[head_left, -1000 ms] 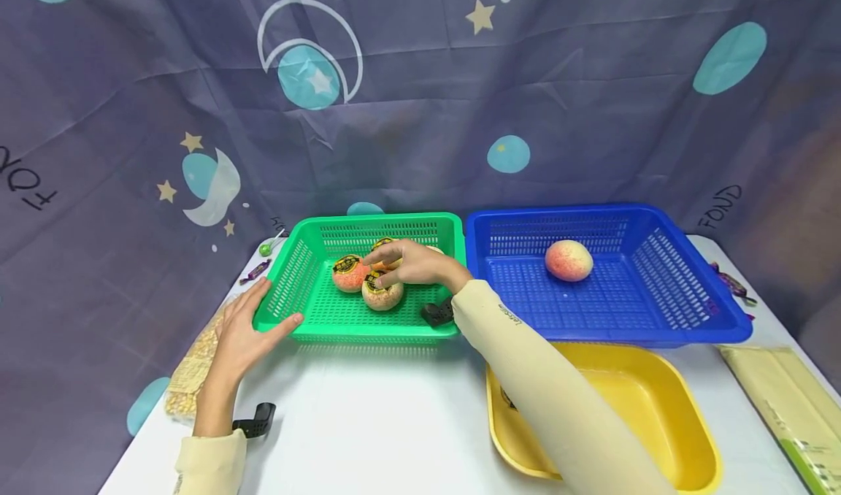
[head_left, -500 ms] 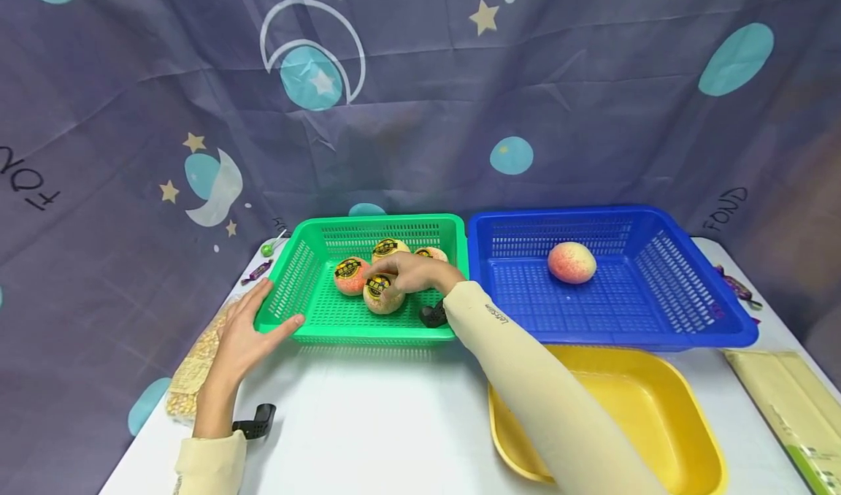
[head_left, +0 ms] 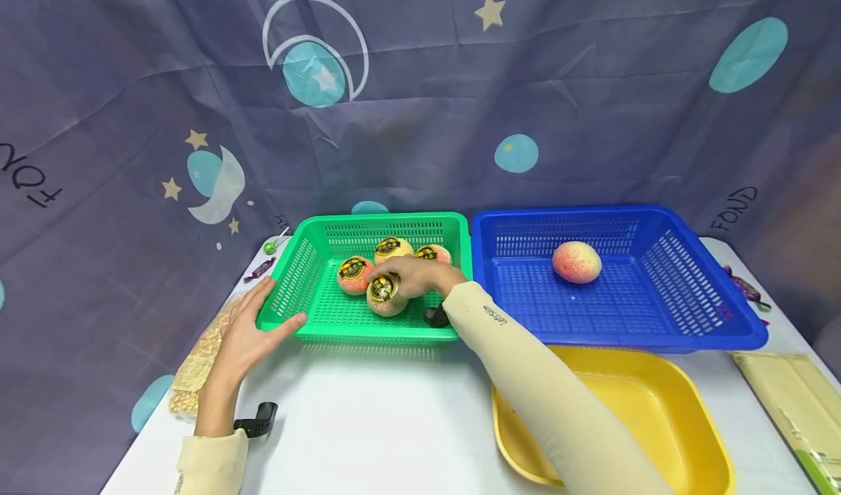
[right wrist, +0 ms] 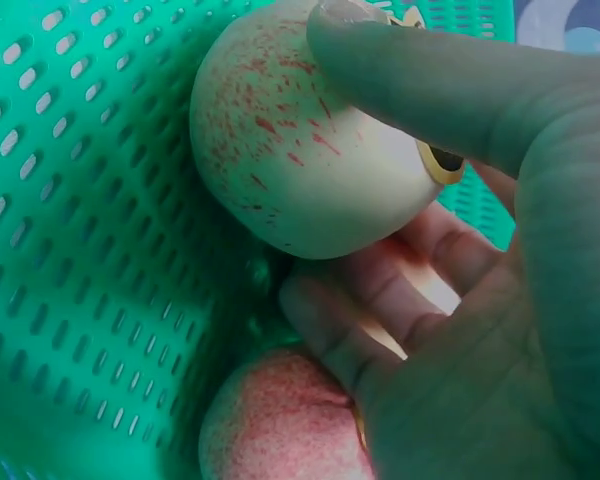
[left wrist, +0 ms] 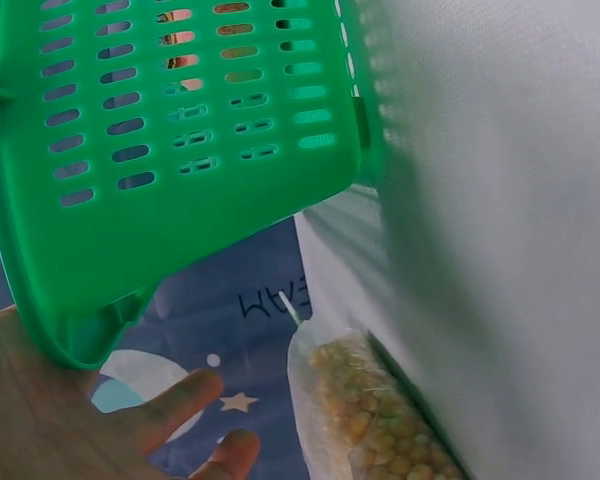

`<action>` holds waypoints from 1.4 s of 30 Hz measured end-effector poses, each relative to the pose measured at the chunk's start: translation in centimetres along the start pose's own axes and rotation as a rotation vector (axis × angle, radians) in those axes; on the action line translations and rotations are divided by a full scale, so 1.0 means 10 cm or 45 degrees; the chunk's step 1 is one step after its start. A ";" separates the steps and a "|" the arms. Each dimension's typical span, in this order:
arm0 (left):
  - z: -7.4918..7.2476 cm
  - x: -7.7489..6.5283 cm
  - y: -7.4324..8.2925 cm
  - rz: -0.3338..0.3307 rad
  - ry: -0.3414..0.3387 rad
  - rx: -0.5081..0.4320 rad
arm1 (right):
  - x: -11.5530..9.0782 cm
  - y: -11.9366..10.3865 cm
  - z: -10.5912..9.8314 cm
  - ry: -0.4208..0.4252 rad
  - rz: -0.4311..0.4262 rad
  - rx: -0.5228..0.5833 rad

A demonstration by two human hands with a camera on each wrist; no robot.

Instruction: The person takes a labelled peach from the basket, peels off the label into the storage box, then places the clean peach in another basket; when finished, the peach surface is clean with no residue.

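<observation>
Inside the green basket [head_left: 315, 332], my right hand [head_left: 414, 274] grips the front peach [head_left: 386, 304], a pale one with red specks and a black-and-yellow sticker. The right wrist view shows the thumb across this speckled peach [right wrist: 280, 150] and the fingers curled beneath it. Close around it lie a redder peach [head_left: 352, 282] to the left, a yellowish peach [head_left: 393, 247] behind, and another stickered peach [head_left: 435, 252] to the right, partly covered by my hand. My left hand [head_left: 246, 342] rests at the basket's left rim, fingers spread and thumb extended.
Right of it stands a blue basket [head_left: 617, 343] with one red-and-pale peach [head_left: 577, 262]. A yellow basin [head_left: 709, 436] sits in front, partly under my right sleeve. A bag of corn kernels [head_left: 197, 378] lies at left, a beige packet [head_left: 788, 400] at far right, wrapped candies [head_left: 260, 269] behind.
My right hand has lowered from above the peaches and closed round the front one. The peaches at the back right have come into sight. The left hand stays at the rim.
</observation>
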State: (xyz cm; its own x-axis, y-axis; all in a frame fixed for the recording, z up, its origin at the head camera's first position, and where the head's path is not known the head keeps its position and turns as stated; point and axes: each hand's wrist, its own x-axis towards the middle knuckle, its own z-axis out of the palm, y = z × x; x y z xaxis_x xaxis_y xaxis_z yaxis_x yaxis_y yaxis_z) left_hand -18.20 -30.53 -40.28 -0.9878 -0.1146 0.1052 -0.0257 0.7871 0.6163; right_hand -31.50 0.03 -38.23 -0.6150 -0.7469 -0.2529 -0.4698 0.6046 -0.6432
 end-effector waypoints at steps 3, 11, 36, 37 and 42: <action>0.00 0.00 0.00 -0.001 -0.005 0.003 | -0.01 0.00 0.00 -0.038 0.031 0.006; -0.02 0.01 0.02 -0.008 -0.029 0.013 | -0.04 0.03 -0.04 -0.091 0.042 -0.011; -0.05 -0.01 0.05 0.020 -0.048 -0.009 | -0.80 -0.20 -0.28 0.142 -0.350 0.341; -0.05 -0.01 0.05 0.021 -0.050 -0.009 | -0.85 -0.21 -0.28 0.143 -0.365 0.336; -0.04 -0.01 0.05 0.027 -0.052 -0.006 | -1.12 -0.25 -0.27 0.135 -0.392 0.288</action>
State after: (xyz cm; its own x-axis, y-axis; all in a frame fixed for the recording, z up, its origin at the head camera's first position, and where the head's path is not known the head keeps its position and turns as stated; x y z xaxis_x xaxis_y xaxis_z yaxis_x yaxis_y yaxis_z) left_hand -18.04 -30.35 -39.70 -0.9936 -0.0729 0.0868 -0.0038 0.7864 0.6177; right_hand -25.12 7.56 -31.85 -0.5344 -0.8441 0.0450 -0.4982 0.2715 -0.8235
